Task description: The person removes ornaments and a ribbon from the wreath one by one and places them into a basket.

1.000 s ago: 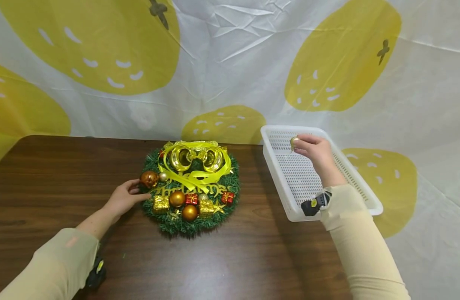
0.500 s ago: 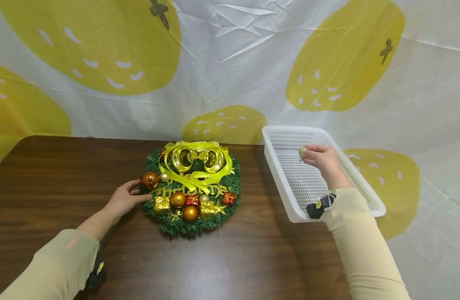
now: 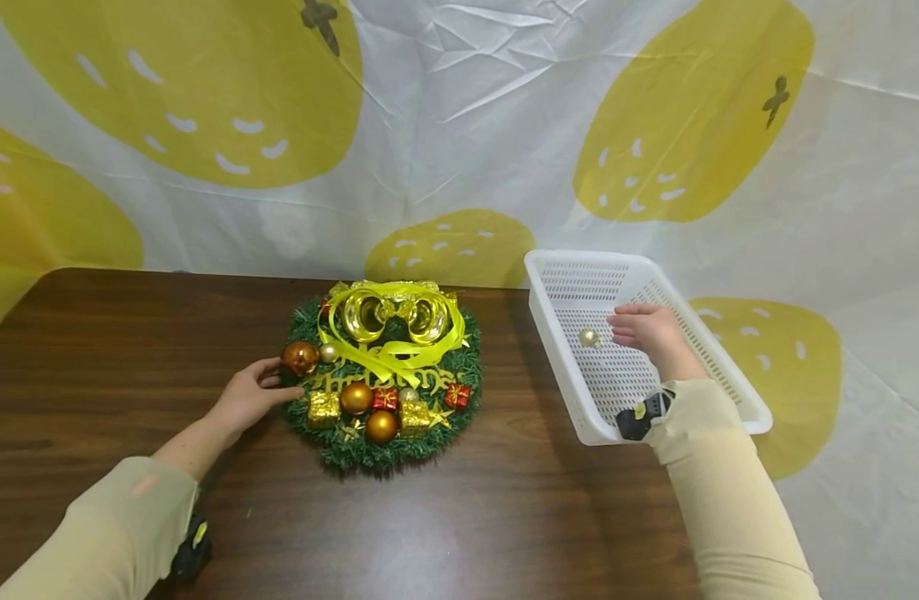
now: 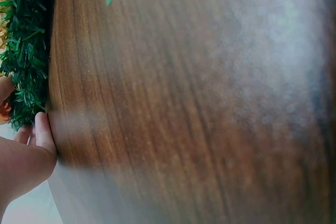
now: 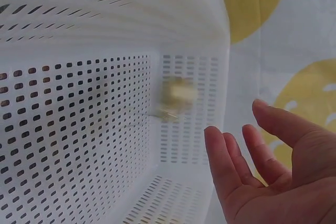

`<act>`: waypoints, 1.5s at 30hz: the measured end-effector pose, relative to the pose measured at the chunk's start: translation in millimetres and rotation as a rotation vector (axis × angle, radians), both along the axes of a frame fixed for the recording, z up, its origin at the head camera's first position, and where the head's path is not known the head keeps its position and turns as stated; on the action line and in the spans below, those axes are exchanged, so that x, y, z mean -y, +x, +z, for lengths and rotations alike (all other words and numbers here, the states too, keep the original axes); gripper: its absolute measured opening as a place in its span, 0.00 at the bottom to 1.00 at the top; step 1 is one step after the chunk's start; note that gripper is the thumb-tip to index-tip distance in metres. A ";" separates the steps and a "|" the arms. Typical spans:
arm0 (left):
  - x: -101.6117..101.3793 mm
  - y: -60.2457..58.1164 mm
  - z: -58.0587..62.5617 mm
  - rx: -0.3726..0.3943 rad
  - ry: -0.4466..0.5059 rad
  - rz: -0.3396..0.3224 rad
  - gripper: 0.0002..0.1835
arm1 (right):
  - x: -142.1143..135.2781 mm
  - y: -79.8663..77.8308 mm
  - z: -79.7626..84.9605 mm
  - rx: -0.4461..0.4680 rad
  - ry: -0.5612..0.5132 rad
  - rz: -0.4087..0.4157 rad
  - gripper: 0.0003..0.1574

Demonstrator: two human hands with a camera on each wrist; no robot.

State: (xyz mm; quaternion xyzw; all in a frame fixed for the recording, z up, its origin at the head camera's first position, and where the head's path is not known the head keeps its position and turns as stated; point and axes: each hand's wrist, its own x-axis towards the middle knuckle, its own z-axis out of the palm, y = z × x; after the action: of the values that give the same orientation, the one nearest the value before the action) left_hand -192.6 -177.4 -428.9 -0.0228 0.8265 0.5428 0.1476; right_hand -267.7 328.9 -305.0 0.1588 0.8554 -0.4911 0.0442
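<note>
In my head view, the left grip (image 3: 247, 398) pinches the edge of a decorated green wreath (image 3: 429, 364) on the tabletop (image 3: 496, 517), while the right grip (image 3: 651, 332), holding nothing, hovers over a white basket (image 3: 558, 367) near a gold bauble (image 3: 590, 337). My left wrist camera shows fingers (image 4: 45, 132) against the wreath. From the right wrist, I see parted fingers clear of the blurred bauble inside the basket.

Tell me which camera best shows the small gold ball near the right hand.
The head view: the small gold ball shows whole and clear against the white basket, left of the right hand. The right wrist view shows it closer but blurred, apart from the fingers. The left wrist view doesn't show it.
</note>
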 end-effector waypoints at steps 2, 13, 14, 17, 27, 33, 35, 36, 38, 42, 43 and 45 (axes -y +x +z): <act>0.1 0.1 -0.1 0.001 0.002 0.000 0.45 | 1.1 -0.2 1.1 0.016 0.018 0.000 0.33; 0.9 0.9 -0.3 0.000 0.002 0.006 0.45 | 25.2 0.1 19.3 -0.010 -0.041 0.089 0.35; 0.9 0.8 -0.7 0.001 0.002 0.006 0.45 | 28.7 0.7 20.9 -0.022 -0.061 0.101 0.35; 1.1 0.8 -1.2 0.002 0.000 0.007 0.45 | 39.8 2.9 24.9 -0.071 -0.142 0.132 0.32; 1.6 2.1 -0.7 0.005 -0.013 -0.001 0.46 | 78.4 10.6 25.0 -0.119 -0.250 0.177 0.23; 0.5 2.8 1.0 0.007 -0.017 0.000 0.45 | 98.3 13.6 14.5 -0.118 -0.316 0.213 0.14; 0.2 2.9 1.4 0.007 -0.014 -0.001 0.45 | 104.4 14.8 10.1 -0.106 -0.320 0.229 0.17; 0.1 2.9 1.5 0.007 -0.013 -0.002 0.45 | 107.6 15.7 8.1 -0.101 -0.314 0.238 0.19; -0.2 2.8 1.5 0.005 -0.011 -0.001 0.45 | 113.6 17.4 3.8 -0.091 -0.292 0.258 0.23; -0.5 2.0 1.5 -0.004 -0.005 0.000 0.45 | 125.6 21.5 -4.8 -0.084 -0.253 0.310 0.27; -0.4 1.8 1.5 -0.006 -0.004 0.000 0.45 | 128.7 22.4 -7.0 -0.081 -0.244 0.323 0.27; -0.5 1.7 2.0 -0.009 -0.003 0.000 0.45 | 135.1 24.5 -10.9 -0.074 -0.238 0.348 0.27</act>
State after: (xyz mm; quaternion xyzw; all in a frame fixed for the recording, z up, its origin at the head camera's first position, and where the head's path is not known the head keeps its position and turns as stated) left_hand -190.9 -176.9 -426.9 -0.0205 0.8281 0.5415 0.1440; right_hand -243.2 193.8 -315.9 -0.0159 0.8068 -0.5792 0.1156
